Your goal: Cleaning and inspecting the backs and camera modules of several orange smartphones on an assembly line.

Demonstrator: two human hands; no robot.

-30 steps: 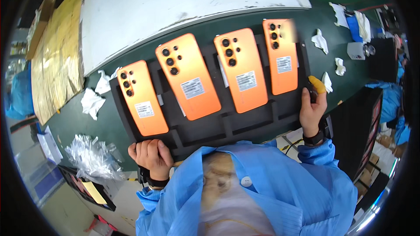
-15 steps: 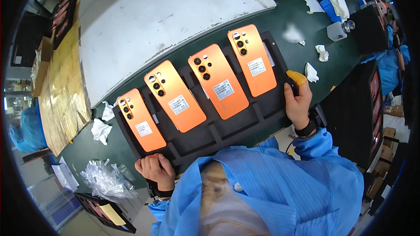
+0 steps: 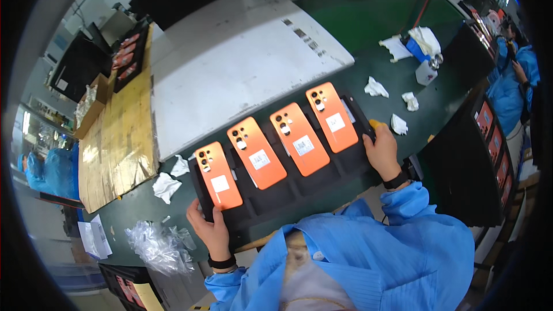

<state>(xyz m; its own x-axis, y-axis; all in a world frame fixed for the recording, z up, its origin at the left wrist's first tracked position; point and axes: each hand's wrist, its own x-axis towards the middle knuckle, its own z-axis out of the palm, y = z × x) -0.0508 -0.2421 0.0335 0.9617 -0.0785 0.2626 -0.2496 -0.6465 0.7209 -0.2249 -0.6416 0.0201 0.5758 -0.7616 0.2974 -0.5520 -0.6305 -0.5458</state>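
A black foam tray (image 3: 271, 198) carries several orange phones in a slanting row, camera side up, each with a white label. They are the left-end phone (image 3: 227, 196), the second phone (image 3: 271, 178), the third phone (image 3: 314, 166) and the right-end phone (image 3: 347, 138). My left hand (image 3: 212, 233) grips the tray's near-left corner, its thumb by the lower end of the left-end phone. At the opposite end, my right hand (image 3: 382, 151) holds the tray's right edge, thumb on the rim and a yellow cover on one finger. The fingertips beneath the tray are hidden.
Beyond the tray lies a large white board (image 3: 230, 63) on the green table (image 3: 322, 17). Crumpled white tissues (image 3: 167, 187) and clear plastic wrappers (image 3: 158, 245) sit at left. A small bottle (image 3: 426, 73) stands at right, near a stack of black trays (image 3: 461, 161).
The view has tilted upward, so the tray sits lower in it. My left hand has uncurled and taken the tray's corner with its thumb extended. My right hand stays on the right edge.
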